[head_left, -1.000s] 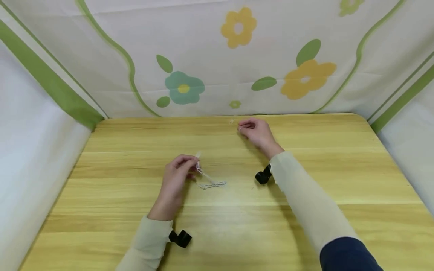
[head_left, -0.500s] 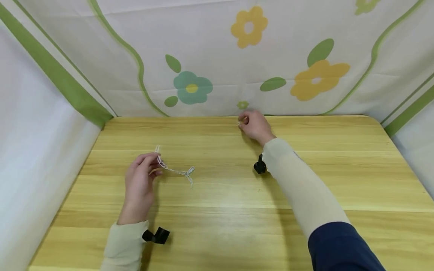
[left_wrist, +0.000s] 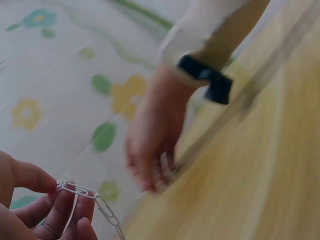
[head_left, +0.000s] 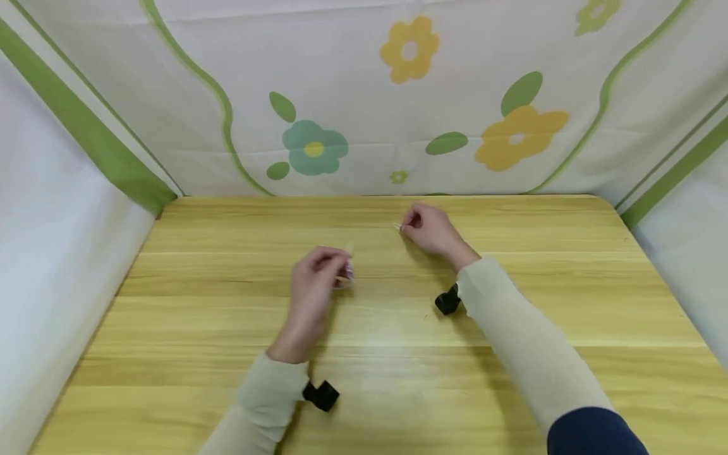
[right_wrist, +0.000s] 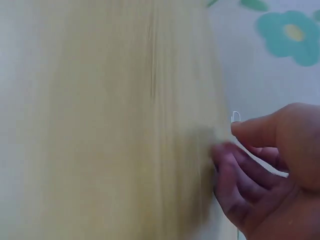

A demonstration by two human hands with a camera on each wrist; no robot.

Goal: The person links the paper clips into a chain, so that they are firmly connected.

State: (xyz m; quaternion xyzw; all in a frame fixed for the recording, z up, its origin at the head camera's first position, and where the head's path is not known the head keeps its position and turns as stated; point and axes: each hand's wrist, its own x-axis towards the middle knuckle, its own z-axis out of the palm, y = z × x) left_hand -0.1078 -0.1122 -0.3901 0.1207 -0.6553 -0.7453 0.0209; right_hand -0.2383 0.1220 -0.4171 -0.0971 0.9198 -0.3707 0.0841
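Between thumb and fingertips, my left hand [head_left: 313,291] pinches a chain of white paper clips [left_wrist: 105,209]; in the left wrist view its links run down to the right past the fingers. In the head view the chain is blurred beside the fingertips. Farther back and to the right, my right hand [head_left: 435,232] pinches a single white paper clip [right_wrist: 236,116]. Its rounded end sticks out beyond the thumb tip in the right wrist view; the rest is hidden by the fingers. The clip and the chain are apart.
Both hands are above a wooden table [head_left: 398,379]. A white curtain [head_left: 352,76] with flowers and leaves stands along the table's back edge, and white cloth hangs at both sides. A black wrist camera [head_left: 321,395] is on the left sleeve, another black camera [head_left: 448,299] on the right.
My right hand has picked up the single paper clip from near the table's back edge and drawn it slightly nearer. My left hand swung left, then back right with the chain.
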